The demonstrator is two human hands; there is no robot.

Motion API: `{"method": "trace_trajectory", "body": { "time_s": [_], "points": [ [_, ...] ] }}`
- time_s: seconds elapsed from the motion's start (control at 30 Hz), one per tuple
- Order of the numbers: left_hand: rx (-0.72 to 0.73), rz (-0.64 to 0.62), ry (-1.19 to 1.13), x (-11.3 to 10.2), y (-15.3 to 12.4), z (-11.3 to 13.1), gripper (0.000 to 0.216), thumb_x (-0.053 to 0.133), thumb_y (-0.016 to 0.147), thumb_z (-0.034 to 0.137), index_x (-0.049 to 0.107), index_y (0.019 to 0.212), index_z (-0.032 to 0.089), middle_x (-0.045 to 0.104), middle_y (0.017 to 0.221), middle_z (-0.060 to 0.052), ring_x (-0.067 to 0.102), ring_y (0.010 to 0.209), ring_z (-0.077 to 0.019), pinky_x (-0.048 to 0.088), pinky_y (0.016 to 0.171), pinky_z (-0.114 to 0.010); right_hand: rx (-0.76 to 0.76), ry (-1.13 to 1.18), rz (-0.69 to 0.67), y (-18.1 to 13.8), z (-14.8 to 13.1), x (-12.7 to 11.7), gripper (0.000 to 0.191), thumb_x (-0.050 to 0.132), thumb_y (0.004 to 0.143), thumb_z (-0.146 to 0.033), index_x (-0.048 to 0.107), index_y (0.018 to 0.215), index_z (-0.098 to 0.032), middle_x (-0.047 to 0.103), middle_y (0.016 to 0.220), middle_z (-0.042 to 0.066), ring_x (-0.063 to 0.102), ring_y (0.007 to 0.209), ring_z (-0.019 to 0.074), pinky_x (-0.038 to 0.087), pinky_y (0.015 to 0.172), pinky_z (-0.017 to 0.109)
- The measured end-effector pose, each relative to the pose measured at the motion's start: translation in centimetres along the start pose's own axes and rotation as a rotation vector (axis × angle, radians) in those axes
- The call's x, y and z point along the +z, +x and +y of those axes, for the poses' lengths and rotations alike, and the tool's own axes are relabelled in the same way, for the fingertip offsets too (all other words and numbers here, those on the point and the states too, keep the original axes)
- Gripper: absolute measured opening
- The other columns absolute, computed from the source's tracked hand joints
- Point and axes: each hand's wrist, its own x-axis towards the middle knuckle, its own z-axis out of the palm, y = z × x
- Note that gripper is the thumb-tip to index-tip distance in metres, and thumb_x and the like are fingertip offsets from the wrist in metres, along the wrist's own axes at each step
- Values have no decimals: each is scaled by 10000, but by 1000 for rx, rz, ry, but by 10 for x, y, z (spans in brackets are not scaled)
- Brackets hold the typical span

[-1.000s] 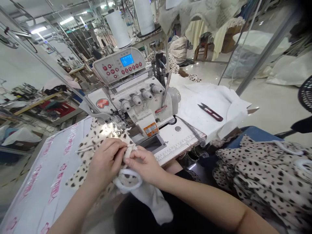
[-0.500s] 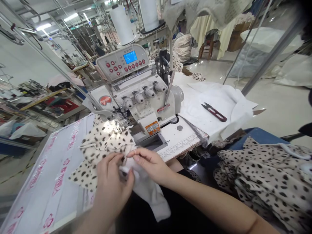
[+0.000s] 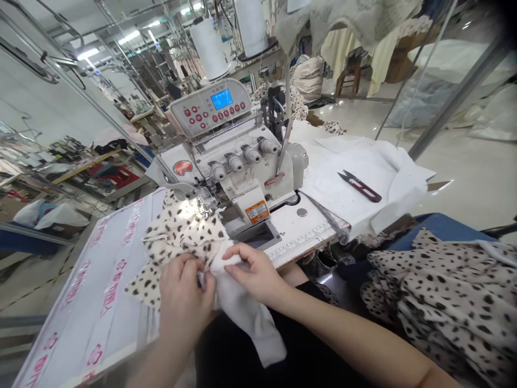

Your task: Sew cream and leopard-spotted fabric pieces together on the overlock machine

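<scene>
- Left of the left hand: a pink-printed board (image 3: 86,307), under the spotted fabric's edge.
- Left hand (image 3: 186,302): fingers pressed together, seemingly pinching the fabric where it meets the white band; fingertips hidden.
- Ahead of both hands: spotted fabric (image 3: 181,229), reaching the serger (image 3: 238,172) foot; how much is sewn cannot be told.
- Right hand (image 3: 252,272): thumb and fingers pinching the white band (image 3: 250,323), which hangs loose below.
- Far right of the hand: snips (image 3: 359,186) on white cloth (image 3: 388,178); a spotted pile (image 3: 448,285) waits nearer.

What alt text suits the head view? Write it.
The left hand and right hand pinch a white fabric band against cream, black-spotted fabric beside a white overlock sewing machine. Red-handled metal thread snips lie on white cloth.
</scene>
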Motion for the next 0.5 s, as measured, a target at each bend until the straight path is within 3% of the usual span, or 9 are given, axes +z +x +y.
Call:
{"method": "trace_trajectory", "body": {
  "time_s": [0.13, 0.2, 0.27, 0.37, 0.5],
  "points": [
    [-141, -23, -43, -18, 9, -7, 97, 464, 748, 183, 385, 695, 200, 579, 764, -12, 524, 598, -137, 404, 544, -256, 143, 225, 26, -1, 7, 7, 511, 614, 707, -175, 393, 1163, -236, 599, 755, -28, 566, 659, 140, 435, 600, 241],
    [-173, 25, -42, -26, 17, -6, 21, 418, 767, 179, 425, 757, 196, 578, 756, -8, 516, 545, -122, 388, 505, -243, 206, 318, 2, -1, 9, 13, 589, 645, 685, -187, 354, 1195, -228, 602, 745, -28, 570, 646, 141, 436, 581, 235],
    [-145, 44, -55, -31, 25, -4, 172, 420, 789, 232, 474, 939, 170, 585, 822, -40, 565, 636, -149, 416, 543, -252, 212, 299, -49, -2, 10, 19, 440, 651, 684, -197, 469, 1085, -202, 602, 742, -20, 567, 659, 142, 433, 591, 234],
    [-62, -41, -14, -29, 34, -1, 473, 518, 781, 352, 437, 1191, 130, 617, 947, -86, 601, 772, -203, 447, 622, -289, 153, 188, -92, -3, 11, 22, 158, 639, 711, -224, 580, 846, -166, 594, 725, -17, 551, 679, 140, 424, 612, 231],
    [174, -32, 60, -24, 39, -4, 277, 470, 845, 266, 580, 1070, 148, 671, 877, -64, 608, 759, -197, 426, 697, -316, 134, 72, -89, -3, 14, 19, 116, 649, 712, -241, 596, 777, -161, 582, 690, -24, 531, 666, 135, 408, 592, 216]
  ]
}}
